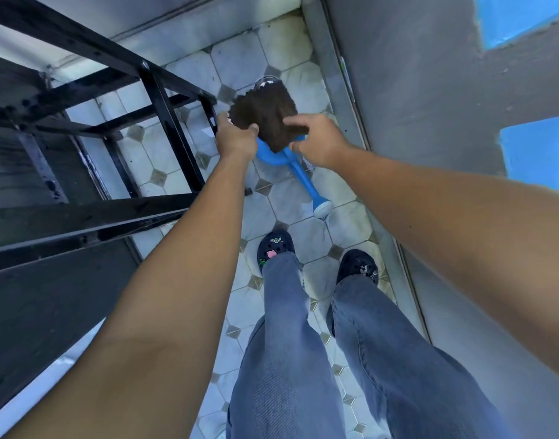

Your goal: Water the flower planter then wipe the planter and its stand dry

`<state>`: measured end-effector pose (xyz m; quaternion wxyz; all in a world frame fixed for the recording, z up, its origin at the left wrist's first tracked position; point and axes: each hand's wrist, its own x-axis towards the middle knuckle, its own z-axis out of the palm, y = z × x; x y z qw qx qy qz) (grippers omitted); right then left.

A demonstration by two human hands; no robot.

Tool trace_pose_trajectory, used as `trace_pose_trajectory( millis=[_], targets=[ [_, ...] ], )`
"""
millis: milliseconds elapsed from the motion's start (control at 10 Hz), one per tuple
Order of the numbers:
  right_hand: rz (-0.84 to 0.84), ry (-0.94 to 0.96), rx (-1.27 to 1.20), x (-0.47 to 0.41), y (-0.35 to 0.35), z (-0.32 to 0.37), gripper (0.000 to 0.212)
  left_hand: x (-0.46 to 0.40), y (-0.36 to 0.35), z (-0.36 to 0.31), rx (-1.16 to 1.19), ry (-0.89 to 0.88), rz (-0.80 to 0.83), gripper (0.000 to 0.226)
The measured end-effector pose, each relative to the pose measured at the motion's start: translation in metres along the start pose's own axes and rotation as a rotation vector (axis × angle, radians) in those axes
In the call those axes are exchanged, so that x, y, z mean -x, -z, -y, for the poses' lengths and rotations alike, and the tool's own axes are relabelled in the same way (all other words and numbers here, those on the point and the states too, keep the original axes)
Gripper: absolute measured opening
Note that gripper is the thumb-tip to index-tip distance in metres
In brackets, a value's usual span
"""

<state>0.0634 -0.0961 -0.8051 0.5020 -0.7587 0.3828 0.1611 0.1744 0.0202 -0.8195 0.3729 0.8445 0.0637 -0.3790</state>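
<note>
A dark brown cloth (pixel 265 115) is stretched between both hands above the tiled floor. My left hand (pixel 235 139) grips its left edge, close to the end of the black metal stand (pixel 164 122). My right hand (pixel 319 141) pinches its right edge between thumb and fingers. Under the cloth a blue watering can (pixel 303 175) lies on the floor, its spout and white rose pointing toward my feet. The stand's black bars look wet and glossy. No planter is in view.
A narrow strip of white octagonal tile floor (pixel 291 68) runs between the stand on the left and a grey wall (pixel 430 90) on the right. Something clear and rounded (pixel 267 80) sits behind the cloth. My feet in dark clogs stand just below the can.
</note>
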Motion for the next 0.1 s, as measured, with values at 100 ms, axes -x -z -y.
trace_pose_trajectory(
  millis=[100],
  targets=[
    [0.161, -0.05, 0.071, 0.0042, -0.0087, -0.0074, 0.05, 0.004, -0.001, 0.0132, -0.22, 0.057, 0.159, 0.059]
  ],
)
